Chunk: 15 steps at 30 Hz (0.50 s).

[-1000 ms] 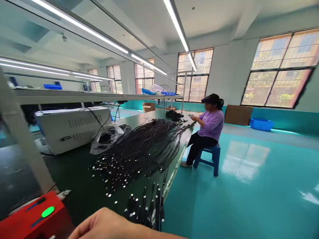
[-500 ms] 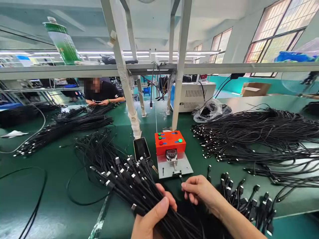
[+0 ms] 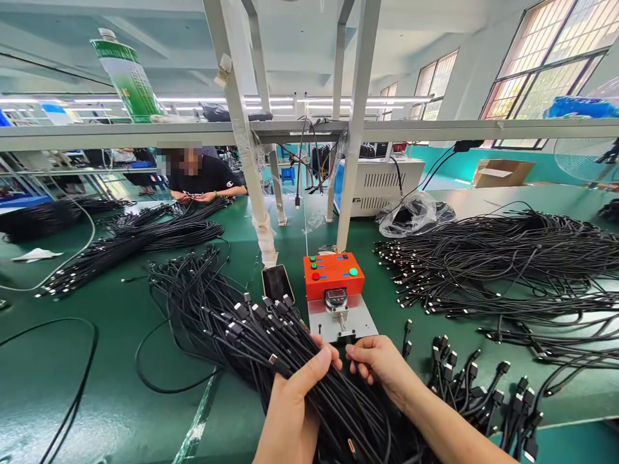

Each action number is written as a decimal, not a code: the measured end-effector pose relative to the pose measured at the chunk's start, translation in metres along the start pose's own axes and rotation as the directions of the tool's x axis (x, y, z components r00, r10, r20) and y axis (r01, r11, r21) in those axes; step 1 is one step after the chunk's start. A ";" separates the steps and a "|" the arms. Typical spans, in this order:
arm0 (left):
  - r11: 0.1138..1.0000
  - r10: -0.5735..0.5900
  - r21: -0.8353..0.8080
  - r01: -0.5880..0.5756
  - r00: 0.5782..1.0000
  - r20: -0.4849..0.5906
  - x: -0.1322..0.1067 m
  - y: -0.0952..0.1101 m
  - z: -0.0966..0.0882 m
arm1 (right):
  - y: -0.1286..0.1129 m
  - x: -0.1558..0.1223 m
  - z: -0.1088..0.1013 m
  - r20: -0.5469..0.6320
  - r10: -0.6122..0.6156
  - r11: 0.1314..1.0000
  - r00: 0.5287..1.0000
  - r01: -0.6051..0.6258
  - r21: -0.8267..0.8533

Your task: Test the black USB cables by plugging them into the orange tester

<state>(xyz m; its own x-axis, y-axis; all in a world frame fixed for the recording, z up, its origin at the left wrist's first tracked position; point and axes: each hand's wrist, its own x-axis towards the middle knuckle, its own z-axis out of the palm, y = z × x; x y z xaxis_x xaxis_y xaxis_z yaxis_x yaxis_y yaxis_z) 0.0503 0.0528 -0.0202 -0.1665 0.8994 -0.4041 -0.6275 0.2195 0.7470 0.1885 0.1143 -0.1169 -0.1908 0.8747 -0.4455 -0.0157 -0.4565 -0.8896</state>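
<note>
My left hand (image 3: 300, 393) is wrapped round a thick bundle of black USB cables (image 3: 271, 332), thumb on top, their metal-tipped plugs fanning out to the upper left. Close by on the right, my right hand (image 3: 380, 364) is closed in a pinch on a single black cable at the front edge of a metal plate (image 3: 363, 322). The fingers hide that cable's plug, so I cannot tell whether it sits in the fixture. On the plate is a small digital gauge (image 3: 336, 298), backed by an orange-red box (image 3: 333, 267) with green and red buttons.
A phone (image 3: 277, 283) lies left of the box. Large cable heaps cover the right (image 3: 507, 258) and left (image 3: 145, 238) of the green table. More plugs (image 3: 464, 377) stick up beside my right forearm. Metal posts (image 3: 351, 142) carry a shelf. A co-worker (image 3: 206, 177) sits across.
My right hand has moved slightly left and up against the plate's front edge; the plug seen there before is now hidden. The left hand's bundle has shifted a little right.
</note>
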 end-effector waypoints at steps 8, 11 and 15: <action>0.999 -0.033 -0.007 0.034 0.999 0.030 0.000 0.001 -0.001 | 0.001 0.004 0.002 -0.005 0.022 1.000 1.000 -0.022 0.009; 0.998 -0.061 0.000 0.062 0.993 0.104 -0.001 0.000 -0.005 | -0.001 0.001 0.001 -0.007 0.023 1.000 1.000 -0.023 0.006; 0.999 -0.040 0.034 0.035 0.986 0.164 0.001 -0.003 -0.008 | -0.002 -0.001 0.000 -0.009 0.017 1.000 1.000 -0.017 0.025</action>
<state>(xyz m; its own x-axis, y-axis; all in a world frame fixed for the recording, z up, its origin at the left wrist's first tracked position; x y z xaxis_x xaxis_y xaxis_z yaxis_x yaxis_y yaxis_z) 0.0458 0.0496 -0.0274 -0.0141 0.9398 -0.3413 -0.6066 0.2633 0.7501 0.1885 0.1143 -0.1151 -0.1819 0.8684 -0.4614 -0.0368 -0.4749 -0.8793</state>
